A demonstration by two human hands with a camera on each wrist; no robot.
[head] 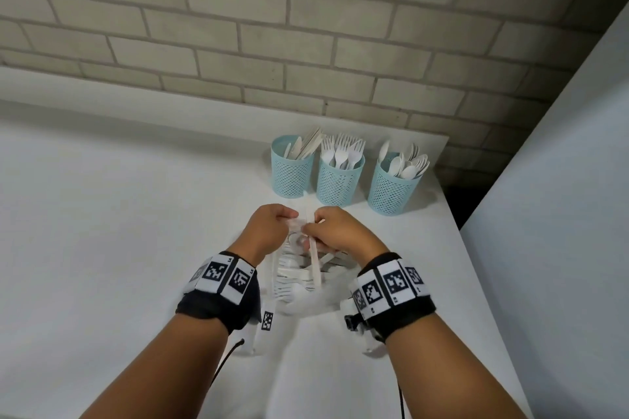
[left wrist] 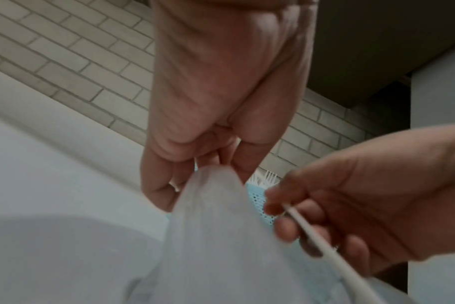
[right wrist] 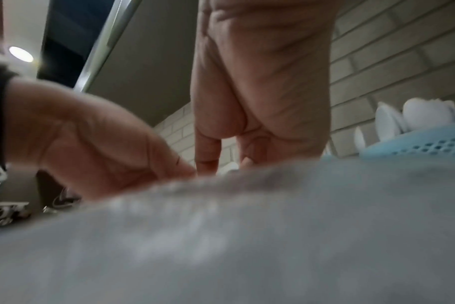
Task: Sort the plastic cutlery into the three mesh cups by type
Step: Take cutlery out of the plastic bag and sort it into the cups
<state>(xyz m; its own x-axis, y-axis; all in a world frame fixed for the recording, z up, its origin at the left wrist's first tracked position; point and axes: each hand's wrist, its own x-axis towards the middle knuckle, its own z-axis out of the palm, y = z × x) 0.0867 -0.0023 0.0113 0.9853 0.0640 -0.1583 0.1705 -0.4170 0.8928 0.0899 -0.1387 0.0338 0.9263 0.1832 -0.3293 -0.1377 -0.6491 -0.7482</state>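
Observation:
Three light-blue mesh cups stand at the table's back right: the left cup (head: 292, 170) holds knives, the middle cup (head: 340, 180) forks, the right cup (head: 391, 189) spoons. In front of them my left hand (head: 292, 216) pinches the top edge of a clear plastic bag (head: 296, 277) with several white cutlery pieces inside. My right hand (head: 315, 224) grips a long white cutlery piece (head: 316, 265) that slants across the bag's mouth; its type is hidden. The left wrist view shows the bag (left wrist: 216, 226) pinched by my left hand (left wrist: 210, 164) and the white handle (left wrist: 325, 248) in my right hand (left wrist: 281, 207).
The white table (head: 119, 214) ends at a right edge just past the spoon cup. A brick wall (head: 306, 44) runs behind the cups and a white panel (head: 561, 214) rises on the right. The spoon cup (right wrist: 429, 142) sits close to my right hand.

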